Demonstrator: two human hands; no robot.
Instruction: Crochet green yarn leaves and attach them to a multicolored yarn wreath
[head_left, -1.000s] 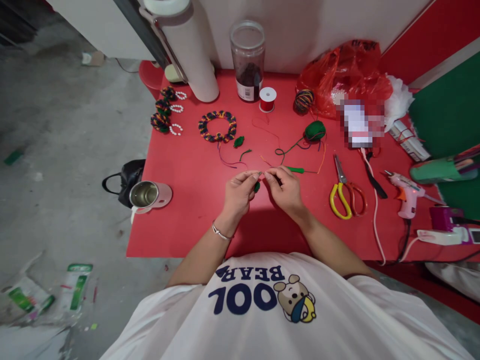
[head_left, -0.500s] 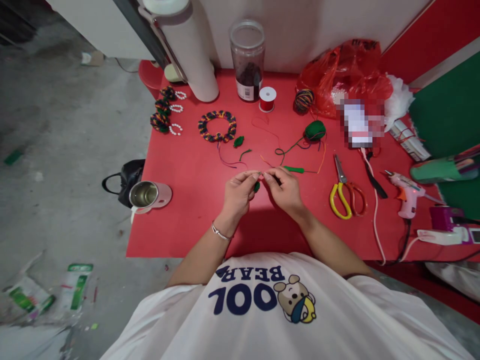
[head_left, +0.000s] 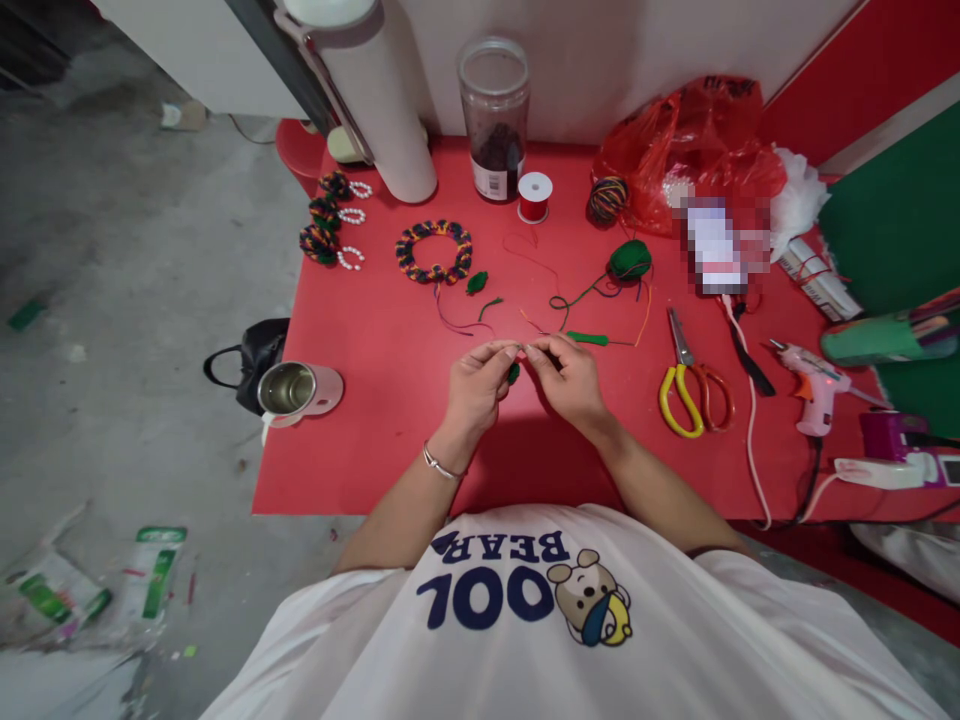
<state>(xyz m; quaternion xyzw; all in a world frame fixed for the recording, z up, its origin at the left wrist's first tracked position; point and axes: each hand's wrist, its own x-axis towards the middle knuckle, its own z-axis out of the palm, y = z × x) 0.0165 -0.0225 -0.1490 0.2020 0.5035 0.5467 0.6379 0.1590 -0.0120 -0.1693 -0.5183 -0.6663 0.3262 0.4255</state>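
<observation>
My left hand (head_left: pixel 478 388) is closed in a pinch over the red table (head_left: pixel 375 440), with a small green yarn piece (head_left: pixel 514 373) showing beside its fingers. Thumb and fingertips of my right hand (head_left: pixel 568 385) are pinched together, almost touching the left fingertips; what they grip is too small to make out. Just beyond the hands lie a green-handled crochet hook (head_left: pixel 588 339), a short green yarn strand (head_left: pixel 490 308) and a little green yarn leaf (head_left: pixel 477 284). A multicoloured crocheted ring (head_left: pixel 434 253) with loose tails rests farther left.
Toward the back stand a tall white flask (head_left: pixel 382 110), a clear jar (head_left: pixel 493 120) and a red thread spool (head_left: pixel 535 197). A green yarn ball (head_left: pixel 630 260), scissors (head_left: pixel 684 380) and a pink glue gun (head_left: pixel 814 385) lie right. A metal mug (head_left: pixel 300 392) sits at the left edge.
</observation>
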